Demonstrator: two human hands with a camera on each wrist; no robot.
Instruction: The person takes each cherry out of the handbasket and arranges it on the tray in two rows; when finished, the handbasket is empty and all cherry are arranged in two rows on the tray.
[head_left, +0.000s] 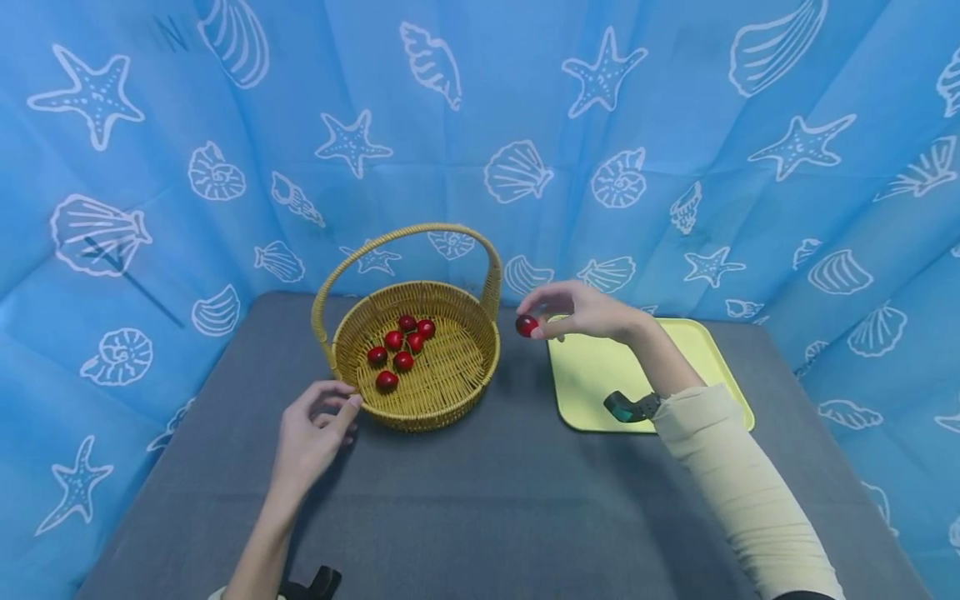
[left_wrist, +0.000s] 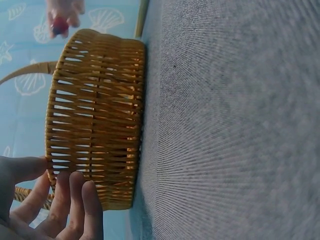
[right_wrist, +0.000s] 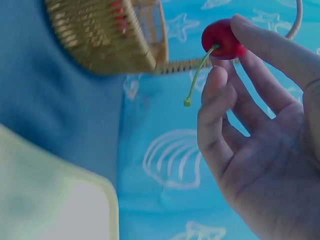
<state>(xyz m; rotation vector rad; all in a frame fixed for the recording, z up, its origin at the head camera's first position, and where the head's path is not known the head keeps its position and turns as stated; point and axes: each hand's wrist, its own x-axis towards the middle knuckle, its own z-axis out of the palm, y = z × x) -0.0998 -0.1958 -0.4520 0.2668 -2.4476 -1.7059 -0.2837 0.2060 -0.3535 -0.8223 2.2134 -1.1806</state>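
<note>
My right hand (head_left: 581, 310) pinches a dark red cherry (head_left: 527, 325) between thumb and fingertips, in the air between the basket and the tray. A green stem hangs from this cherry (right_wrist: 222, 40) in the right wrist view. A round woven wicker basket (head_left: 450, 375) with a tall arched handle stands left of it. Several red cherries (head_left: 402, 361) lie inside, toward the basket's left side. At the near left rim, my left hand (head_left: 315, 429) holds the basket, thumb at the rim and fingers (left_wrist: 76, 200) against the outer wall.
A pale yellow tray (head_left: 600, 392) lies on the right of the grey cloth-covered table (head_left: 480, 517), partly under my right forearm. Behind the table hangs a blue curtain (head_left: 465, 108) with white shells and starfish. The basket's handle (head_left: 420, 229) arches high over its opening.
</note>
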